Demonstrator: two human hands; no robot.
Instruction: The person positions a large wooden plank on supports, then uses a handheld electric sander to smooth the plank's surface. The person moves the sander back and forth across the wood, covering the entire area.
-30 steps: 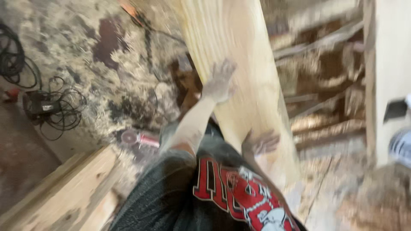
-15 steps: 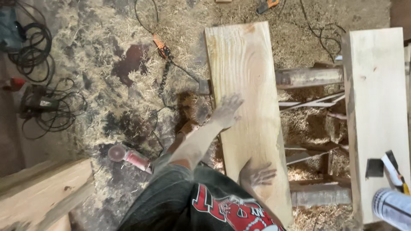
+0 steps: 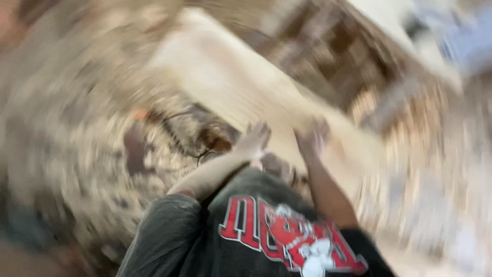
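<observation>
Both hands are set on the near end of a long pale plank (image 3: 241, 87), which runs away from them up and to the left across a sawdust-covered floor (image 3: 77, 154). The left hand (image 3: 254, 139) lies on the plank with its fingers spread; the right hand (image 3: 311, 139) rests just beside it, to its right, but the blur hides whether its fingers are spread or closed around the edge. The step in hand looks like shifting or steadying the plank. A firm, even hold from both hands would seem needed to keep its far end from swinging. Left of the left hand lies a dark cord (image 3: 177, 136). No package, label or sign can be made out.
</observation>
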